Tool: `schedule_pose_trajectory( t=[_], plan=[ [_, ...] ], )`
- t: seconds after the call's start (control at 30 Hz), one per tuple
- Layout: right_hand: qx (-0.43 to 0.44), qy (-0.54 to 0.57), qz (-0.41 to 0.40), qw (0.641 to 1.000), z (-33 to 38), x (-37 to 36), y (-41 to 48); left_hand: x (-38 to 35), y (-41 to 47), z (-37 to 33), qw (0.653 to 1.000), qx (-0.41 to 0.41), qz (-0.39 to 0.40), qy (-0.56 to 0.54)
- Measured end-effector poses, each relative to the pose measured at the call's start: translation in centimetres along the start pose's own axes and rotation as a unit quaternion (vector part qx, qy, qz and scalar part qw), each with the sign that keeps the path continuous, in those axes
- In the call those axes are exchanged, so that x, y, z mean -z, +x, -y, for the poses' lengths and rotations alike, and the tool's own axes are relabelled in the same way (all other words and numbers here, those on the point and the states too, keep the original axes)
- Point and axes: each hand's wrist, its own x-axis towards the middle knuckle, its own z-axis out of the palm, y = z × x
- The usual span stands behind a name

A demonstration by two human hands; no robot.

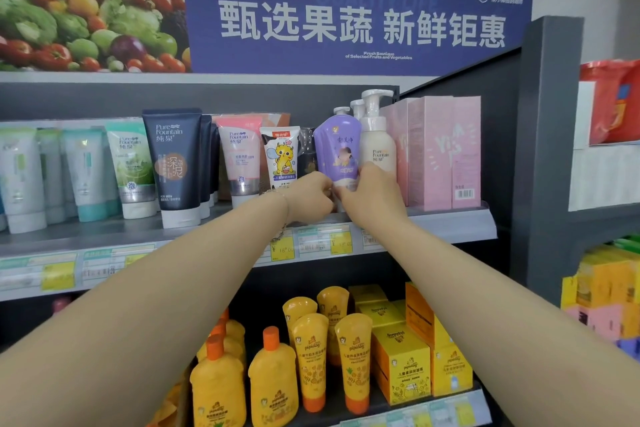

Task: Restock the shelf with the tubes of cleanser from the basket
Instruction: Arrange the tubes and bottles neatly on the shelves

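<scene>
A purple tube of cleanser stands cap-down on the upper shelf, between a white cartoon tube and a cream pump bottle. My left hand and my right hand both grip its lower end from either side; the cap is hidden behind my fingers. Another purple tube seems to stand just behind it. The basket is out of view.
Left along the shelf stand pink, navy and green tubes. Pink boxes fill the right end against the dark side panel. Yellow bottles, tubes and boxes occupy the shelf below. Price tags line the shelf edge.
</scene>
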Motion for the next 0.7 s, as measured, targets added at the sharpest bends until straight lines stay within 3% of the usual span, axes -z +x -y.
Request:
schedule_pose_trajectory(
  t=[0.23, 0.4, 0.53, 0.7],
  plan=[
    [0.009, 0.014, -0.016, 1.0, 0.4, 0.8, -0.6, 0.2, -1.1, -0.8, 0.998, 0.021, -0.053, 0.024],
    [0.102, -0.058, -0.041, 0.992, 1.4, 2.2, -1.8, 2.3, -3.2, -0.8, 0.992, 0.006, -0.073, 0.106],
    [0.195, -0.13, 0.022, 0.972, 4.2, 1.4, -2.0, 4.1, -4.2, 0.1, 0.977, 0.038, -0.103, 0.184],
    [0.106, -0.06, 0.124, 0.985, 7.7, -0.6, -1.0, 4.1, -4.0, 1.4, 0.973, 0.101, -0.094, 0.186]
  ],
)
